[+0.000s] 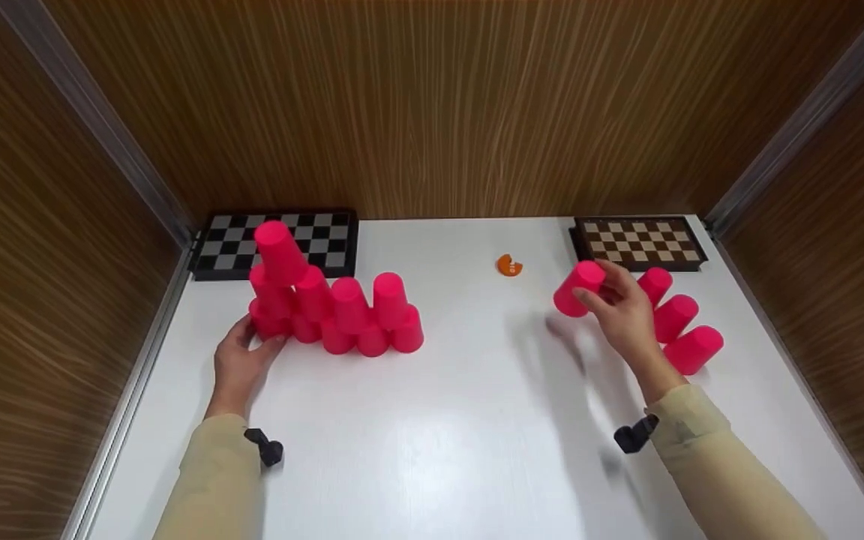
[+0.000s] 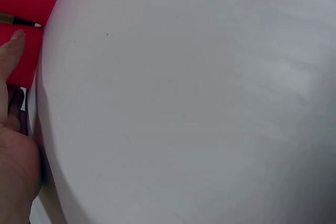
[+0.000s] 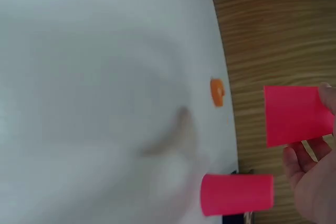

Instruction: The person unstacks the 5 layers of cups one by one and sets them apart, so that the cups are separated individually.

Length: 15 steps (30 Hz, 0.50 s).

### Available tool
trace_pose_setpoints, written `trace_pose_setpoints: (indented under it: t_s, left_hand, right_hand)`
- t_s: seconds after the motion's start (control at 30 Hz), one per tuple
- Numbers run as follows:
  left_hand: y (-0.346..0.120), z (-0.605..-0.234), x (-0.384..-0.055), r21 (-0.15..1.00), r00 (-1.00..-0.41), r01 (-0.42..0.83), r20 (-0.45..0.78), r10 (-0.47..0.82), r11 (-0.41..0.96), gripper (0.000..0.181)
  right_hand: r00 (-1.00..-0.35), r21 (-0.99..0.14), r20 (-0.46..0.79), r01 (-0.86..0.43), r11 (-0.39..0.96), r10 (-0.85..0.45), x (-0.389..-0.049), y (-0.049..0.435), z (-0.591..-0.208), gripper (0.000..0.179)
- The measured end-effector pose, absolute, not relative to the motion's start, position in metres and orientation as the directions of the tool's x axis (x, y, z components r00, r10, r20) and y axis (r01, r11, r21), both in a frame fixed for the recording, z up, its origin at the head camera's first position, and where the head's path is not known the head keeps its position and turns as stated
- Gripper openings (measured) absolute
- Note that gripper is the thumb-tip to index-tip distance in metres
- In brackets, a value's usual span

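Observation:
Pink plastic cups [image 1: 338,337], upside down, are stacked in a tiered row on the left of the white table. A single cup [image 1: 280,251] tops the stack's left end. My left hand [image 1: 241,364] holds the leftmost bottom cup [image 1: 267,322], thumb in front and fingers at its far side; part of this cup and the thumb show in the left wrist view. On the right, my right hand [image 1: 623,307] grips another pink cup [image 1: 574,292] between thumb and fingers, mouth downward, raised above the table. Next to that hand stand three more pink cups [image 1: 693,350], upside down.
A black-and-grey checkered board [image 1: 226,244] lies behind the stack. At the back right is a smaller brown checkered board [image 1: 638,244]. A small orange piece [image 1: 508,265] lies toward the back middle. Wood-grain panels [image 1: 432,112] enclose the white table [image 1: 432,420].

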<state>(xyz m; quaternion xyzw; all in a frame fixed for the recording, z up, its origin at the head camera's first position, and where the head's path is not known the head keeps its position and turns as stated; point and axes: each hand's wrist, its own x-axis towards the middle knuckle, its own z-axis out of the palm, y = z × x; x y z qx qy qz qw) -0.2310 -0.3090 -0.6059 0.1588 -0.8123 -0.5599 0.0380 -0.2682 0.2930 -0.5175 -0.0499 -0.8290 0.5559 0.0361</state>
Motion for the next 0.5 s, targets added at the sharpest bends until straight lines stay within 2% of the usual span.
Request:
trace_pose_setpoints:
  t_s: [0.5]
  left_hand:
    - [-0.311,-0.609,-0.233,0.915,-0.939,-0.246,-0.144,-0.312,0.319,0.087]
  right_hand:
    - [-0.967,-0.907,-0.125,0.202,0.37,0.222,-0.258,0.337,-0.552,0.087]
